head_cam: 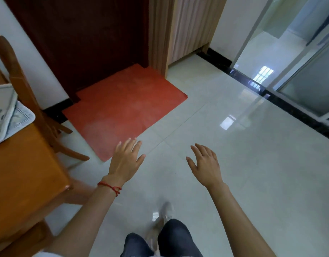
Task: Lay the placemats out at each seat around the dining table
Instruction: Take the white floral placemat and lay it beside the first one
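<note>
Pale glossy floor tiles (234,164) filled most of the view, with one red floor mat (126,112) lying in front of a dark wooden door (82,39) and a glass sliding door (299,67) off to the right. Both hands were out in front, over the floor, holding nothing at all. The left hand (125,161) hung with its fingers straight and loosely spread, a red string bracelet (109,187) round its wrist. The right hand (205,165) was open too, fingers relaxed and slightly bent. Over at the left edge stood the wooden table (20,179), and on its far corner sat the placemats (9,117), pale patterned ones; at least two layers overlapped there, though the exact count could not be made out. One wooden chair (30,101) stood just beyond that corner. Two dark-trousered legs (171,240) showed below.
</note>
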Motion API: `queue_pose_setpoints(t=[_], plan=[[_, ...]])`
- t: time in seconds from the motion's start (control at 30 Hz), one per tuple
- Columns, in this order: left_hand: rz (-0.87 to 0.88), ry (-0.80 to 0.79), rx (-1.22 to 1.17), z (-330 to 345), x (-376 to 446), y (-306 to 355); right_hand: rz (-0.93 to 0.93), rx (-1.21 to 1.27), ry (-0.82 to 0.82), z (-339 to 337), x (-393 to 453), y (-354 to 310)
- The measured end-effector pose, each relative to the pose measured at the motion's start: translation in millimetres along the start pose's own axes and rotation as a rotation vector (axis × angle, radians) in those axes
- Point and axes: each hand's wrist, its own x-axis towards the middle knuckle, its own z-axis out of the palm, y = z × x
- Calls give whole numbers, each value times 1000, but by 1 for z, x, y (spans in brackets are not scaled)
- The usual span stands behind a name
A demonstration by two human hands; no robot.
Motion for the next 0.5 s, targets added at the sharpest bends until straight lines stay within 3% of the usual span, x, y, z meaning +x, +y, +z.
queue_pose_setpoints(t=[0.5], plan=[[-400, 33, -16, -23, 143, -113, -389, 88, -34, 45, 273, -76]])
